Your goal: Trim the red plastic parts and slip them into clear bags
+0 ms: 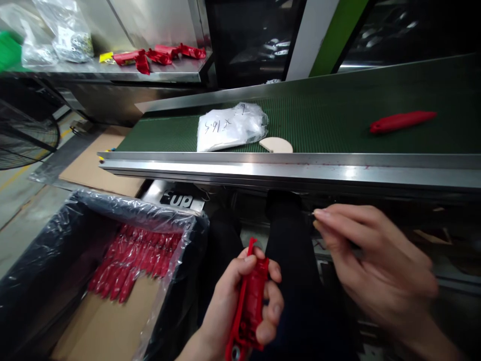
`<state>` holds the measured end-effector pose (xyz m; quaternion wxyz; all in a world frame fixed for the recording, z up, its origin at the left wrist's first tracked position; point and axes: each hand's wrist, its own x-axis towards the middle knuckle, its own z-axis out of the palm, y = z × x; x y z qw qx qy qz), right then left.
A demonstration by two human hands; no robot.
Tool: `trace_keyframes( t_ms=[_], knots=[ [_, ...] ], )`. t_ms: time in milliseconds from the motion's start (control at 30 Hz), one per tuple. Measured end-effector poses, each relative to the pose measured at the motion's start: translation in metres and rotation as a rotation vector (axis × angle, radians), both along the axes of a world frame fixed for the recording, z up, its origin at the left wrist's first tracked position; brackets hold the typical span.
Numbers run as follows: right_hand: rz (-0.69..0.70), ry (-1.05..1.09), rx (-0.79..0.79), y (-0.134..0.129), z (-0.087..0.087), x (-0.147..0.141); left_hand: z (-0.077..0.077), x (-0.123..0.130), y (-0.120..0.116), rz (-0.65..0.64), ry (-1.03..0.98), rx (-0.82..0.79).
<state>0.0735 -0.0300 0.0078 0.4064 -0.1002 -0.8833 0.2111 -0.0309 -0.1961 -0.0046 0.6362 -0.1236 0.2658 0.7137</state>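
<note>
My left hand (240,296) is wrapped round a red plastic housing (252,296), its hollow, ribbed inside turned up toward me. A round metal-looking insert shows at the housing's lower end. To the right, my right hand (372,260) is raised off the housing, thumb and fingertips pinched together. Something tiny and pale shows at those fingertips, too small to name. Ahead on the green conveyor belt (315,110) lies another red plastic piece (403,122), closed side up. A white plastic bag (229,128) with handwriting rests on the belt, beside a cream-coloured flat half-disc (277,145).
A bin lined with clear plastic (86,200) stands at left, holding rows of red parts (131,260) on cardboard. The belt's metal rail (300,165) runs across in front. A steel shelf (165,75) carries red pieces (160,55) and bags of small hardware (73,45). A fan (26,120) stands far left.
</note>
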Motion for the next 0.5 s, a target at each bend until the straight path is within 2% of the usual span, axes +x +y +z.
trace_keyframes(
  t_ms=[100, 167, 233, 300, 367, 400, 500],
  knots=[
    [0.009, -0.045, -0.058, 0.003, 0.000, -0.001, 0.001, -0.001, 0.000, -0.014, 0.005, 0.071],
    [0.003, -0.055, -0.108, 0.004, -0.006, -0.001, 0.001, -0.002, 0.003, -0.027, 0.023, 0.105],
    [-0.026, -0.080, -0.170, 0.004, -0.022, 0.000, 0.004, -0.005, 0.009, -0.060, 0.074, 0.142],
    [-0.066, -0.137, -0.207, 0.004, -0.048, 0.001, 0.009, -0.012, 0.023, -0.083, 0.192, 0.131],
    [-0.101, -0.188, -0.151, 0.003, -0.080, 0.001, 0.018, -0.027, 0.045, -0.066, 0.453, 0.043],
    [-0.109, -0.190, -0.112, 0.003, -0.096, 0.000, 0.024, -0.037, 0.060, -0.041, 0.657, -0.017],
    [-0.157, -0.188, -0.001, -0.001, -0.138, 0.001, 0.041, -0.078, 0.120, -0.001, 1.442, -0.182]
  ],
)
